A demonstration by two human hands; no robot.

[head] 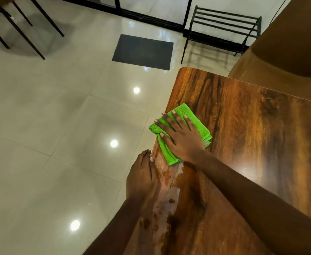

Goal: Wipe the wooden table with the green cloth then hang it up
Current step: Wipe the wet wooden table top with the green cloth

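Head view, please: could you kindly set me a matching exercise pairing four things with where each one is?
1 green cloth
2 left hand
3 dark mat
4 black rack

A lying flat on the floor tiles
B on the edge of the wooden table
C pressed under the right hand
D standing by the glass door

Pairs: 1-C, 2-B, 3-A, 4-D

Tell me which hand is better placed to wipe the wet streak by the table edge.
Right. The right hand presses flat on the green cloth, just beyond the wet streak; the left hand only rests at the edge of the wooden table, holding nothing.
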